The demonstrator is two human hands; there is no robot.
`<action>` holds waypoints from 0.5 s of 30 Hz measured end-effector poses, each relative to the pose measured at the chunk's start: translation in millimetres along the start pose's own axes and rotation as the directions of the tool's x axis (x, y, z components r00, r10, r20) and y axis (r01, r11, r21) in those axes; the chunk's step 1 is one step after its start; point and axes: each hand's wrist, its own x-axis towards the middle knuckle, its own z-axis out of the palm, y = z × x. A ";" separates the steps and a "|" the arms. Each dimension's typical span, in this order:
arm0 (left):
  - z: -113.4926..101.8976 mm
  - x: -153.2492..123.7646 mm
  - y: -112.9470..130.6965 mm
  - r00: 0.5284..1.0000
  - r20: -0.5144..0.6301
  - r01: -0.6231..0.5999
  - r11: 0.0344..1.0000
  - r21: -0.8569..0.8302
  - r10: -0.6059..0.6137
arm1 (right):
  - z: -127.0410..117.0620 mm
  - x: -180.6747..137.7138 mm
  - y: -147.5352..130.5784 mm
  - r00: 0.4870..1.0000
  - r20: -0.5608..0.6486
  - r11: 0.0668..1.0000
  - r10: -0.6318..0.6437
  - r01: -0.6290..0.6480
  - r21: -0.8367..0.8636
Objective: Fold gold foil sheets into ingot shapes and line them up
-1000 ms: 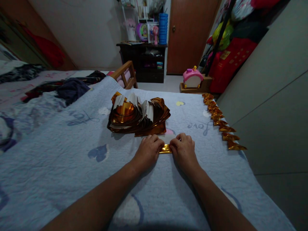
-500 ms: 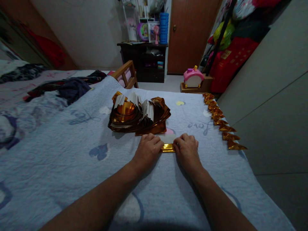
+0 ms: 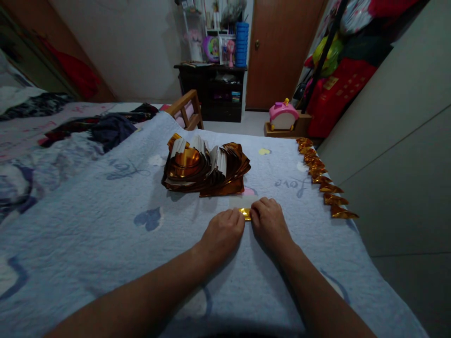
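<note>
Gold paper strip (image 3: 245,214) | on bed (image 3: 151,263), just to the near side of paper stack (image 3: 207,169), by its right end | long axis crosswise between hands, both equally near | left hand (image 3: 225,230), right hand (image 3: 270,220) gripping opposite ends, fingertips partly hidden | shiny folded band, pale flat part (image 3: 239,202) toward stack

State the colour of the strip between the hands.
The strip is shiny gold; see head view.

Beyond the left hand (image 3: 224,230), the bulky stack of gold foil sheets (image 3: 206,172) blocks passage. Open quilt (image 3: 294,213) stretches from the right hand (image 3: 270,218) to the folded foil pieces (image 3: 321,180) lining the quilt's right edge.
</note>
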 end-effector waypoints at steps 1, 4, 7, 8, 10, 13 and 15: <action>1.3 -1.7 3.6 1.000 -0.001 0.003 1.000 0.024 -0.003 | 0.1 -0.7 -2.3 1.000 -0.009 1.000 0.006 -0.006 -0.017; 5.4 -7.6 13.7 1.000 -0.020 0.022 0.996 0.085 -0.021 | 1.1 -3.1 -8.5 0.999 -0.028 0.996 0.016 -0.018 -0.085; 10.2 -14.2 19.8 1.000 -0.027 0.018 0.996 0.085 -0.016 | 2.5 -4.5 -12.2 1.000 -0.025 0.991 0.019 -0.022 -0.134; 12.1 -16.3 20.4 0.999 -0.028 0.022 0.997 0.072 -0.020 | 2.9 -4.6 -12.9 0.999 -0.023 0.989 0.023 -0.026 -0.145; 15.5 -19.7 18.8 0.999 -0.025 0.031 0.999 0.039 -0.030 | 3.2 -4.4 -14.0 0.999 -0.016 0.986 0.033 -0.036 -0.164; 16.6 -22.8 9.7 1.000 -0.002 0.029 0.999 -0.034 -0.029 | 2.5 -4.0 -16.4 0.999 -0.014 0.981 0.050 -0.052 -0.189; 12.5 -23.9 0.4 1.000 0.011 0.015 0.995 -0.096 -0.014 | 1.7 -4.0 -18.6 0.998 -0.018 0.977 0.057 -0.060 -0.203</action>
